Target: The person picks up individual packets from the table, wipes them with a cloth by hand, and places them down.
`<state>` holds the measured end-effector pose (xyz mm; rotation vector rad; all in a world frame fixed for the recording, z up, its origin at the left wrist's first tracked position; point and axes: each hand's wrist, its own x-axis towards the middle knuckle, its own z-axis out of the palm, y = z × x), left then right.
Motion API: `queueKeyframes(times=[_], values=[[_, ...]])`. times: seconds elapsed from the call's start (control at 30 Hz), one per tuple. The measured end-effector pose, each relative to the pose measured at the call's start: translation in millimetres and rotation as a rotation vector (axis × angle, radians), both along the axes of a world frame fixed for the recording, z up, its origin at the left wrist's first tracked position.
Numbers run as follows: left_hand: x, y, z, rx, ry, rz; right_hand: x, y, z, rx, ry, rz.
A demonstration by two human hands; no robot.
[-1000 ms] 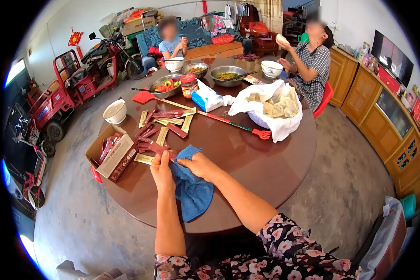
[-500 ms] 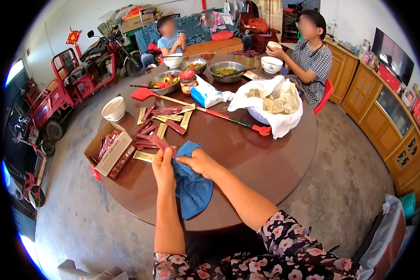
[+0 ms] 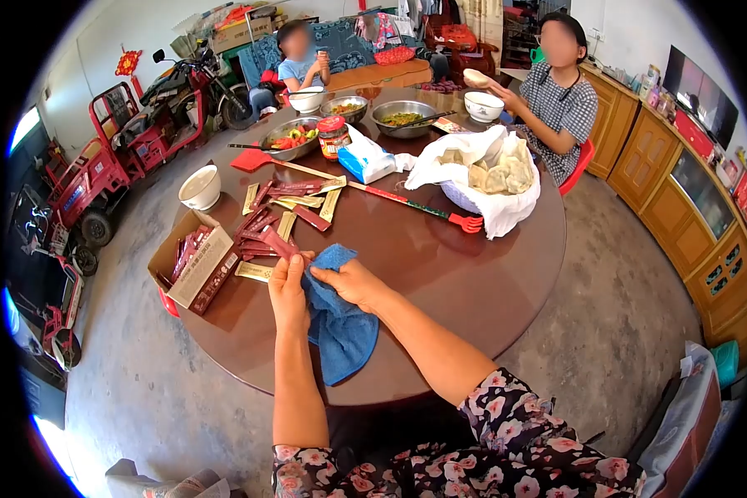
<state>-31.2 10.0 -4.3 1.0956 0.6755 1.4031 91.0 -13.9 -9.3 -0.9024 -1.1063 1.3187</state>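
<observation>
Pinching a dark red sachet point(image 3: 280, 242) in the left hand point(image 3: 288, 286): thumb pressed against fingers, the far part sticking out toward the loose sachets point(image 3: 312, 218). Right hand point(image 3: 353, 284) is closed around bunched blue cloth point(image 3: 344, 340), thumb forward, the rest draping down near the edge of the round worktop point(image 3: 423, 307). Sachet sits above the worktop, just beside the cloth; can't tell if the two touch behind the fingers.

Why so: fingertip grip probably suits a thin, flat strip, and bunching likely gives the right hand a fuller hold. Carton point(image 3: 203, 274) stands by the left forearm with its top toward the pile, presumably for short reach. Food bowls are farther back, likely out of the way.

Looks: sachet is narrow, flat, slightly glossy; print too small to read. Cloth is fuzzy, towel-like, deeply creased. Carton holds more red sachets, upright or tilted.
</observation>
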Motion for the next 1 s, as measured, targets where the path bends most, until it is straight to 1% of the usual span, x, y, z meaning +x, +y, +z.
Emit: queueKeyframes(times=[0.07,0.1,0.17,0.2,0.27,0.33,0.37,0.47,0.53,0.57,0.6,0.67,0.73,0.8,0.87,0.9,0.97,1.0], values=[[-1,2,-1,0.005,-0.003,0.016,1,-2,3,-0.039,-0.103,-0.005],[-1,2,-1,0.018,-0.03,0.032,2,-1,2,-0.041,-0.1,-0.002],[-2,3,-2,0.031,-0.074,0.093,1,2,-5,0.037,-0.126,-0.039],[-4,4,-3,0.031,-0.062,0.109,4,4,-8,0.008,-0.123,-0.034],[-10,10,-5,0.03,-0.153,0.163,3,2,-1,-0.037,0.073,-0.016],[-12,7,2,0.013,-0.14,0.181,3,0,3,-0.121,0.184,-0.014],[-12,8,1,0.022,-0.109,0.194,3,-1,6,-0.185,0.19,-0.027],[-10,9,3,0.049,-0.057,0.215,8,0,4,-0.236,0.201,0.039],[-11,8,17,0.094,0.127,0.238,8,3,1,-0.238,0.198,0.025],[-13,8,25,0.164,0.197,0.261,8,3,0,-0.244,0.198,0.014],[-18,8,37,0.179,0.295,0.314,8,4,-1,-0.25,0.201,0.002],[-42,23,54,0.306,0.524,0.48,9,5,-1,-0.254,0.213,-0.001],[-69,29,88,0.586,0.794,0.762,9,5,-1,-0.258,0.231,-0.006],[-113,51,105,0.65,0.986,0.929,10,5,1,-0.296,0.182,-0.024],[-147,62,119,0.58,1.278,1.072,9,4,0,-0.282,0.179,-0.019],[-166,70,117,0.584,1.279,1.073,9,5,0,-0.268,0.169,-0.011],[-202,90,99,0.445,1.631,0.976,9,5,-1,-0.257,0.17,-0.012],[-215,98,88,0.448,1.63,0.979,8,5,-1,-0.25,0.169,-0.015]])
